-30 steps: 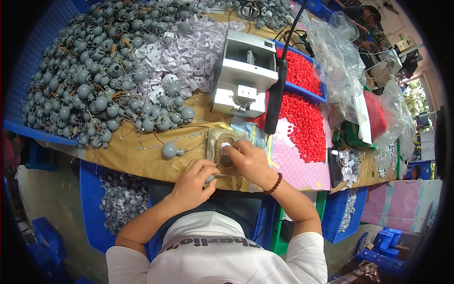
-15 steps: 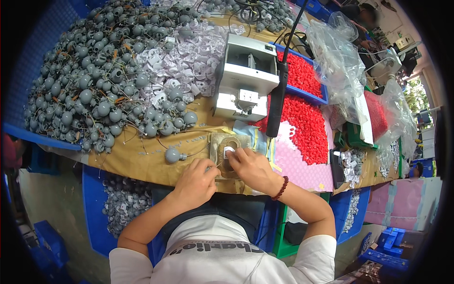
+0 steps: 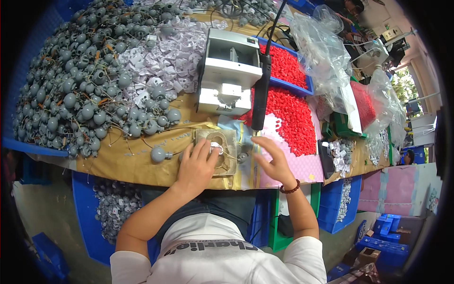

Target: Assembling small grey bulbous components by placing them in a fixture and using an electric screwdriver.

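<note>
Left hand: the left hand (image 3: 196, 165) lies palm-down on the tan square block with a round recess (image 3: 218, 151), fingers together, their tips pressing a small white plastic piece (image 3: 216, 145) seated in the recess; it grips nothing.
Right hand: the right hand (image 3: 272, 158) hovers just right of the block with fingers spread and slightly curled, empty, over the pink sheet (image 3: 302, 163) near the loose heap of small red plastic caps (image 3: 293, 113).
Work piece: the white piece sits in the block, at the near edge of the brown paper-covered counter (image 3: 127, 161), directly in front of the person; thin wires trail from it toward the right.
Nearby: one grey round-headed part with a wire tail (image 3: 158, 154) lies just left of the block; a great pile of the same grey parts (image 3: 75, 80) fills the far left, with a drift of white plastic pieces (image 3: 165, 61) beside it.
Machine: a white box-shaped bench machine (image 3: 229, 71) stands behind the block, and a black rod-shaped tool (image 3: 260, 94) hangs down in front of it.
Step in hand: seemingly seating the white piece in the block, the left hand steadying it.
Next move: judged to call for the free right hand to fetch the mating part, likely a red cap, while the left keeps the piece flat and the wires clear.
</note>
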### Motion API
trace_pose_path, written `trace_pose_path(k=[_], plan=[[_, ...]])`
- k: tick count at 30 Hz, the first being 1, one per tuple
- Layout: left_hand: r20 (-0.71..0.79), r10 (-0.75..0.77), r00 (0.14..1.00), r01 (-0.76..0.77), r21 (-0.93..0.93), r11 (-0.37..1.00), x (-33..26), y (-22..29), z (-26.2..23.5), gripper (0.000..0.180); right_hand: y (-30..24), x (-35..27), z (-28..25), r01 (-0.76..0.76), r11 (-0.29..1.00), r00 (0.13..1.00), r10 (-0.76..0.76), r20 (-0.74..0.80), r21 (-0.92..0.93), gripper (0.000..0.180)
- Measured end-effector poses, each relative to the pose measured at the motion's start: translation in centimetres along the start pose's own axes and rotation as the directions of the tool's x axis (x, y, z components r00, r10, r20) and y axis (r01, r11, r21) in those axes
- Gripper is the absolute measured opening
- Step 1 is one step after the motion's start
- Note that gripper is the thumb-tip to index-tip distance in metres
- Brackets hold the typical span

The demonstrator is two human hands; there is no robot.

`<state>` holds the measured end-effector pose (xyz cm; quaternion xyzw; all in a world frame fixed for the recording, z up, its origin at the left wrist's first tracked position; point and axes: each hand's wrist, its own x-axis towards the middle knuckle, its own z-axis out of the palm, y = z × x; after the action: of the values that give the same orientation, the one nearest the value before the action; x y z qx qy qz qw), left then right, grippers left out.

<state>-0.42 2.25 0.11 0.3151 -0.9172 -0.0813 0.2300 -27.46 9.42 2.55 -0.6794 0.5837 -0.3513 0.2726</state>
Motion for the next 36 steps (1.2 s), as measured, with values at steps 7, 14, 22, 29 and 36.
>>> trace_pose_path(k=[7,14,22,29,36], plan=[[-0.017,0.027,0.999,-0.029,-0.133,0.991,0.2,-0.8,0.1,0.048,1.3,-0.1,3.6,0.106,0.921,0.985,-0.147,-0.084,-0.375,0.034],[-0.043,0.023,0.999,-0.027,-0.111,0.993,0.1,-0.7,0.1,0.044,1.1,2.8,5.8,-0.039,0.704,0.951,0.245,-0.19,0.709,0.033],[-0.068,0.036,0.997,-0.044,-0.124,0.991,0.1,-1.2,0.3,0.036,-1.0,6.7,4.1,-0.367,0.749,0.923,0.222,0.314,0.551,0.042],[-0.099,0.009,0.995,-0.026,-0.174,0.984,0.2,-1.6,0.6,0.027,-2.6,7.7,4.1,-0.196,0.965,0.968,0.163,0.19,0.171,0.039],[-0.103,-0.003,0.995,-0.017,-0.198,0.98,0.3,-1.6,0.4,0.025,-1.6,7.0,5.1,0.024,1.0,0.999,-0.024,0.023,-0.002,0.039]])
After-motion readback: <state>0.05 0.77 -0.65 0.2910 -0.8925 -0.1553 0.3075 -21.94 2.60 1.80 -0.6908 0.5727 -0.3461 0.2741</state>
